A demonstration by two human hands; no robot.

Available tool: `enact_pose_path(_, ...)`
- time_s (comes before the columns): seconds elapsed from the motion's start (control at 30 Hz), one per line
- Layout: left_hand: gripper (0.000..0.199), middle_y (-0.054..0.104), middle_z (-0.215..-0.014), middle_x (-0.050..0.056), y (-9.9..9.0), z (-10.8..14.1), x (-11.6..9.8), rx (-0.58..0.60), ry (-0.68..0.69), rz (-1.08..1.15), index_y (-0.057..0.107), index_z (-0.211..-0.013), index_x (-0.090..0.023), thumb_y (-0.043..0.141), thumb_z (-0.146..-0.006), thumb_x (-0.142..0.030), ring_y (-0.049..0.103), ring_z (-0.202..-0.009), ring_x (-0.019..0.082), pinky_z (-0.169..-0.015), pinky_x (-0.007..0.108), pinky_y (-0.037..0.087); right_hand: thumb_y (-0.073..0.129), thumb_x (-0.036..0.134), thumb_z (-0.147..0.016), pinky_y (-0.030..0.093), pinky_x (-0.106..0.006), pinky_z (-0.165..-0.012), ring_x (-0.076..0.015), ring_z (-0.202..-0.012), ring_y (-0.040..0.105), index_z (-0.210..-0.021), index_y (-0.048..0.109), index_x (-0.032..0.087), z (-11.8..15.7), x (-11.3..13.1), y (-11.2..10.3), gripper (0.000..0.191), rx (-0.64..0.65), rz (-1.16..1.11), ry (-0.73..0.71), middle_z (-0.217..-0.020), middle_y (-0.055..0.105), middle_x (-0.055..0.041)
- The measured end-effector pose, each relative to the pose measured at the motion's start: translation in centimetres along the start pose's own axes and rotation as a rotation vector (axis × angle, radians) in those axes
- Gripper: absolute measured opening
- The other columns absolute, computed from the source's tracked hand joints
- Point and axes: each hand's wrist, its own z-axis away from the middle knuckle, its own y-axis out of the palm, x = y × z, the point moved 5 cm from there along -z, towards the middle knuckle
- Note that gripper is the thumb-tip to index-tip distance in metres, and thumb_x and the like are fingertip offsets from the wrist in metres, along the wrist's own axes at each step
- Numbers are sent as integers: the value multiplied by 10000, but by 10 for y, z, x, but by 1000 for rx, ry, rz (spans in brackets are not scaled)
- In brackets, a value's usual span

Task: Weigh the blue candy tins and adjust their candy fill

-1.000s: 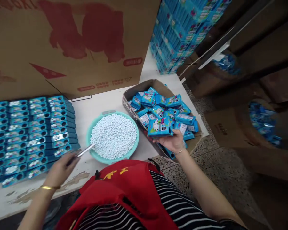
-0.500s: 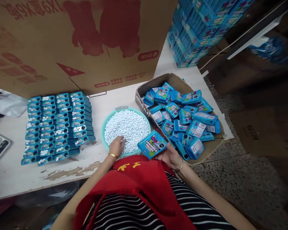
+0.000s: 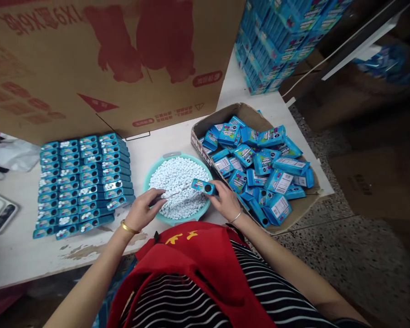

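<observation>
My right hand (image 3: pixel 226 200) grips a small blue candy box (image 3: pixel 202 186) over the right rim of a teal bowl (image 3: pixel 146 182). The box's narrow side, with a dark round spot, faces up. White candy pellets (image 3: pixel 181 175) fill the bowl. At its left side is my left hand (image 3: pixel 145 210), thumb and fingers bent toward each other over the pellets. A thin, pale streak runs from these fingertips toward the box; what they hold is too unclear to name.
An open carton (image 3: pixel 201 150) of jumbled blue boxes stands right of the bowl. Rows of blue boxes (image 3: pixel 82 182) lie at left, near a scale (image 3: pixel 0 212). A large cardboard box (image 3: pixel 123 100) closes off the back; stacked blue packs (image 3: pixel 269 50) rise at back right.
My left hand has come up out of the pellets and back to the left. My right hand has moved left over the bowl, turning the box from its broad face to its narrow side.
</observation>
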Motion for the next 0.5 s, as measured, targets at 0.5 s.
enact_pose_path(0.5,179,606,-817,71,-26,-33,-98,360,-69,-649,594,-877,-197,433,-884,-275,608,-781,232,-669,328,464,489,63,-755,469,-448,-949,-278,-1107,554,-1198,534,190,-17,27,32,463,118,38,-130,-1161,616,-129)
